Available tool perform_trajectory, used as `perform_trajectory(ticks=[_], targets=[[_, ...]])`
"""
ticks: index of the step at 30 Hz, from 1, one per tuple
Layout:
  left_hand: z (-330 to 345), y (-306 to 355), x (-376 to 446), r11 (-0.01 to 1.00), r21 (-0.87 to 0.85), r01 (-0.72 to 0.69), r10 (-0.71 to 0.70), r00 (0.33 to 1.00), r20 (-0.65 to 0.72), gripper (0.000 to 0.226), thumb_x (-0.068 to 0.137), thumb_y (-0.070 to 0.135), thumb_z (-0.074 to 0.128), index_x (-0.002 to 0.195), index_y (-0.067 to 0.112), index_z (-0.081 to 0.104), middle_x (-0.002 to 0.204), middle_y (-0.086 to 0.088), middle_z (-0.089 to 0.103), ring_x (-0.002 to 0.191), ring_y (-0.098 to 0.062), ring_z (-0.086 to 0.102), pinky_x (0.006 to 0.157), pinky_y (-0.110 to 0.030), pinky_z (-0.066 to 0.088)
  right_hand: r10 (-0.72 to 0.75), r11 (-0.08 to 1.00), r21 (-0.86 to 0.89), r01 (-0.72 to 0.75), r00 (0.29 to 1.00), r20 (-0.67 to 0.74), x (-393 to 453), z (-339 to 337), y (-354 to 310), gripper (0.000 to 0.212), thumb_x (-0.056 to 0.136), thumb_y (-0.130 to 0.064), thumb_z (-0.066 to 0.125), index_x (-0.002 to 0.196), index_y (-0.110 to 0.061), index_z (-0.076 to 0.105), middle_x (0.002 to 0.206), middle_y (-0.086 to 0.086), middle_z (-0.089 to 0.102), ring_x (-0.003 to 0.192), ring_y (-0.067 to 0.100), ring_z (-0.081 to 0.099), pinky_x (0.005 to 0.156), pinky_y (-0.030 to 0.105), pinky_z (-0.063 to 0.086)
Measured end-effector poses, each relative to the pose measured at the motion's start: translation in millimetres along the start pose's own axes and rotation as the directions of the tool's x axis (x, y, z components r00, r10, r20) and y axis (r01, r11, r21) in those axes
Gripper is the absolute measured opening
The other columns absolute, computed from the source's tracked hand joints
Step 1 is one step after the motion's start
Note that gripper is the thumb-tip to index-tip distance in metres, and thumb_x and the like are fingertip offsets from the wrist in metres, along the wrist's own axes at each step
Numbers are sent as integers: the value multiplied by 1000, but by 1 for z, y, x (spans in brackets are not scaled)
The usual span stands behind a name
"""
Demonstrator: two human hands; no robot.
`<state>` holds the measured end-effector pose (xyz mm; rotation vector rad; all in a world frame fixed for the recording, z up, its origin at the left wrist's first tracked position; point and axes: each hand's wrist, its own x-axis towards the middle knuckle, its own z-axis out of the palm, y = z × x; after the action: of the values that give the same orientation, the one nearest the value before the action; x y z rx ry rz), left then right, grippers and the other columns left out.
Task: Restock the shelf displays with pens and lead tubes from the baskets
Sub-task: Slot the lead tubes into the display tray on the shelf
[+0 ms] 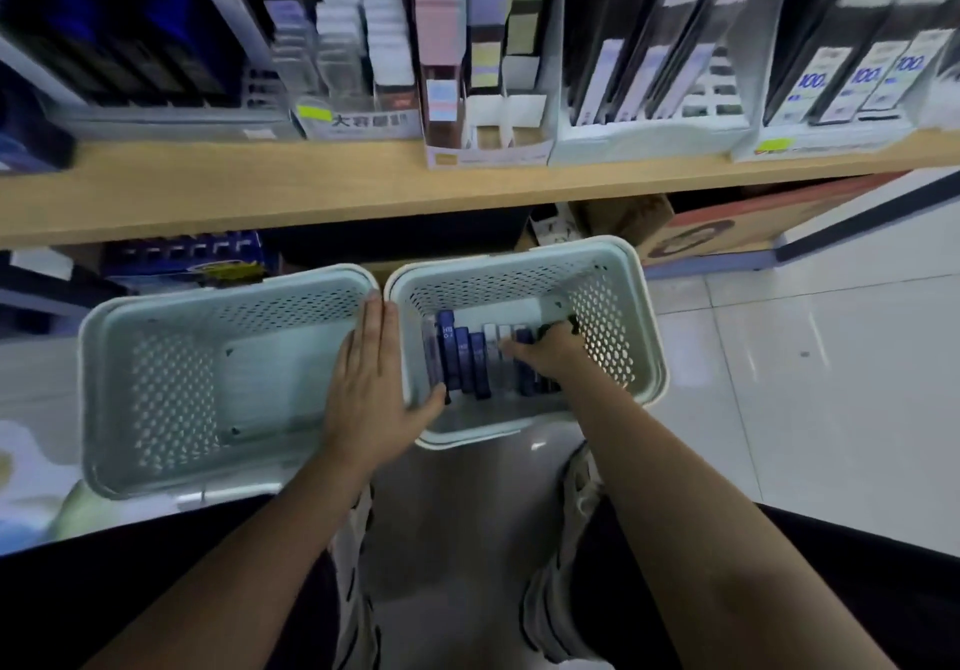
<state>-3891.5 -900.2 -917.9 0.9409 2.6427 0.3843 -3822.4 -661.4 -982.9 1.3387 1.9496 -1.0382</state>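
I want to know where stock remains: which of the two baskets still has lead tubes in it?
The right basket, where the right hand reaches among the lead tubes. The left basket shows only bare floor.

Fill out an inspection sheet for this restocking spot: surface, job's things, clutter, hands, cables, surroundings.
Surface: glossy white tiled floor; both baskets stand on it.
Job's things: right basket holds a row of lead tubes, dark blue and pale; left basket shows no stock.
Clutter: cardboard box under the shelf.
Hands: left hand lies flat, fingers straight, across the two baskets' adjoining rims; right hand is inside the right basket, fingers curled among the tubes.
Cables: nothing seen.
Surroundings: wooden shelf with blurred stationery displays above.
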Motion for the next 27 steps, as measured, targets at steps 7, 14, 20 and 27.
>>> perform_trajectory(ticks=[7, 14, 20, 27], targets=[[0, -1, 0, 1000, -27, 4, -3, 1000, 7, 108, 83, 69, 43, 159, 9, -5, 168, -9, -12, 156, -23, -4, 124, -45, 14, 105, 992, -81, -101, 993, 54, 28, 4, -1, 135, 47, -89, 72, 151, -9, 38, 152, 11, 46, 138, 33, 45, 115, 45, 36], [2, -1, -1, 1000, -28, -5, 4, 1000, -18, 105, 84, 66, 42, 159, 5, 4, 169, -9, -10, 156, -25, -1, 122, -42, 13, 155, 980, -123, -156, 988, -18, 28, 7, -1, 109, 70, -55, 85, 149, 0, 34, 147, 12, 48, 134, 32, 48, 94, 31, 51], [2, -1, 0, 999, -35, -1, 0, 1000, -27, 103, 84, 65, 41, 159, 3, 9, 169, -11, -7, 156, -24, -2, 121, -41, 15, 138, 981, -139, -133, 990, 26, 29, 8, -11, 67, 84, -49, 75, 121, 0, 49, 101, 9, 60, 96, 24, 64, 76, 28, 50], [2, -1, -1, 999, -48, -12, 10, 999, -42, 102, 85, 64, 44, 159, 4, 8, 169, -12, -6, 156, -25, 0, 120, -44, 20, 121, 988, -93, -120, 993, 2, 24, 2, -13, 50, 85, -44, 77, 73, -14, 39, 65, 1, 47, 53, 10, 46, 36, 18, 36]])
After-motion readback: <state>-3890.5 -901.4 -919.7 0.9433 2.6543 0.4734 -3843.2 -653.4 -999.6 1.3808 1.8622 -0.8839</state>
